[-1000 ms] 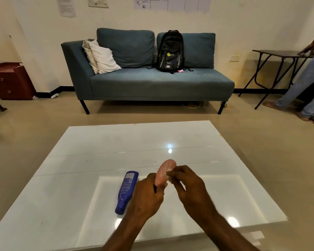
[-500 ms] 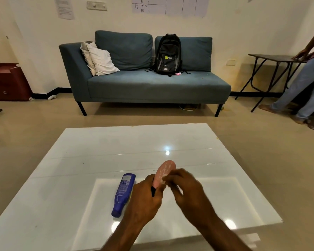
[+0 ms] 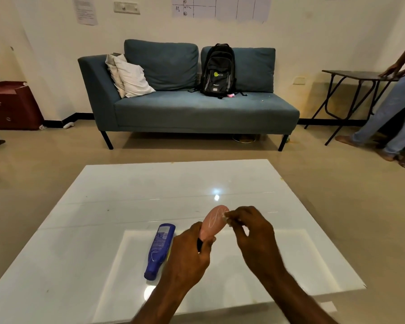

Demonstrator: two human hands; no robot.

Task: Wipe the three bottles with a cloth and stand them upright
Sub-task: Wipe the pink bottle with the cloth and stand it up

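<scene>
- White glossy bench [image 3: 98, 258] fills the near view. Beyond it stands a teal sofa [image 3: 197, 111], which carries a black backpack [image 3: 218, 69] and two pale cushions [image 3: 131, 77].
- A red-brown cabinet [image 3: 12, 106] sits by the wall on the far left. A dark folding table [image 3: 358, 74] stands on the far right, and another person [image 3: 395, 108] leans a hand on it.
- The blue bottle [image 3: 160, 250] lies on its side on the bench. Its long axis runs from near-left to far-right, with the cap towards the wearer and the flat base towards the sofa.
- The left hand [image 3: 188, 257] overlaps the blue bottle's right flank in view. A yellow sliver [image 3: 169, 252] shows between them, too little of it to tell what it is.
- The left hand grips the pink bottle [image 3: 214, 223] above the bench, fingers wrapped round its lower end and dark cap. The bottle tilts, with its rounded base pointing up and away to the right.
- The right hand [image 3: 251, 230] has its fingertips drawn together, pinching a pale scrap [image 3: 225, 217] against the pink bottle's upper end. The scrap is too small to make out.
- Counted: two bottles plainly in view, one blue and one pink, and two hands, both on the pink bottle.
</scene>
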